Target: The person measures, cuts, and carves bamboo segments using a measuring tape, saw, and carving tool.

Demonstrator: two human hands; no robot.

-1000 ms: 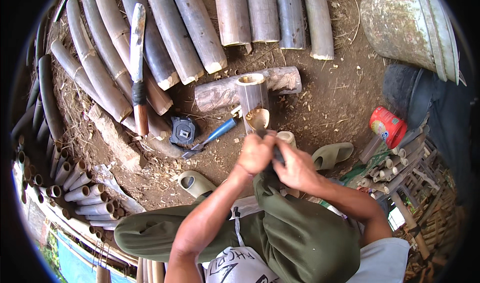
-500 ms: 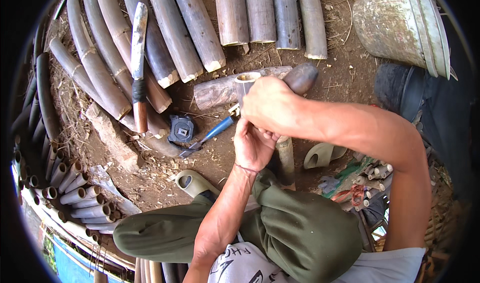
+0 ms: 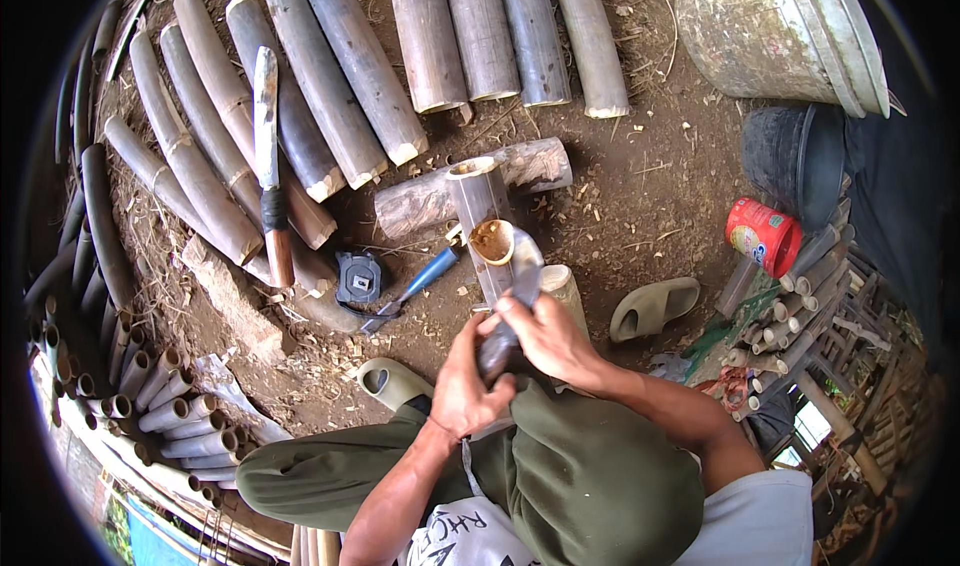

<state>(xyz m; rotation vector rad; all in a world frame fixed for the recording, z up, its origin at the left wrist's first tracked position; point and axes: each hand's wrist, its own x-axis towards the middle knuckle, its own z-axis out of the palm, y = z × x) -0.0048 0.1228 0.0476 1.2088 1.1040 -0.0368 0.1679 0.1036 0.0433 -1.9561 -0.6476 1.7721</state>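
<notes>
Close in front of my knees, my left hand is closed round the lower end of a dark, smooth, elongated tool. My right hand grips the same tool higher up; its upper end is smeared by motion and its kind is unclear. Just beyond my hands a bamboo tube rests across a short log, its far end open. Nearer on it shows a round, pale-rimmed opening, brown inside; I cannot tell whether it belongs to that tube. A blue-handled chisel-like tool lies to the left.
A tape measure and a large knife lie left. Cut bamboo lengths line the far side. Buckets and a red container stand at right. Sandals and a wood block sit nearby.
My right hand has drawn back toward my knees with the dark tool, and my left hand has closed round it. The bamboo tube, partly hidden before, now shows more. The view has shifted slightly.
</notes>
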